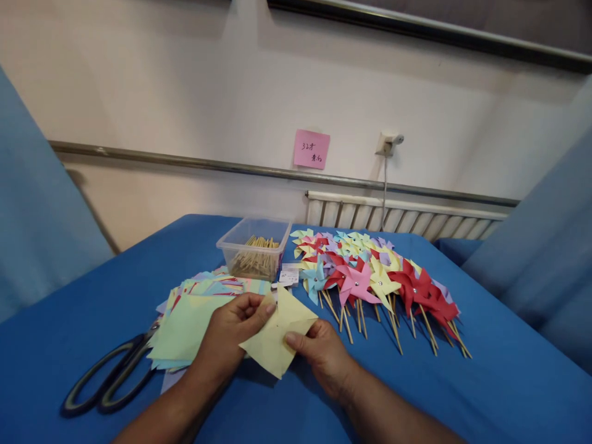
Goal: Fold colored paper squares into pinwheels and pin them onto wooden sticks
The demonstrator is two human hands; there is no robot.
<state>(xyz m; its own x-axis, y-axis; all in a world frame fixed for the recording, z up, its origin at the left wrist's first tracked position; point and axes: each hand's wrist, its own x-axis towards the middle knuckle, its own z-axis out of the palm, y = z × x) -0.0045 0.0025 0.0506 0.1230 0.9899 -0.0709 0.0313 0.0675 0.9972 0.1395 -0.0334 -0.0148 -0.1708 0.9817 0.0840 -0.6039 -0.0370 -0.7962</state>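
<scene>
Left hand (235,330) pinches the yellow paper square (277,336) at its 10 o'clock edge, thumb on top, fingers under. Right hand (324,354) grips the same sheet at approx 4 o'clock, thumb pressed on the paper, fingers behind it. So both hands are closed on the paper, which sits between them, held just above the worktop (485,382), tilted like a diamond w/ one corner folded toward the centre.

From the left hand, at 9 o'clock: stack of coloured paper sheets (198,308), pale green on top. Further at 8 o'clock, black-handled scissors (108,376) lie flat, blades tucked under the stack. At 12 o'clock, clear plastic box (254,246) w/ wooden sticks (256,259) inside. From the right hand, 1 to 2 o'clock: spread of finished pinwheels (374,274), red, pink, yellow, blue, sticks pointing toward the person. Far at 12 o'clock, pink note (311,149) on the wall.
</scene>
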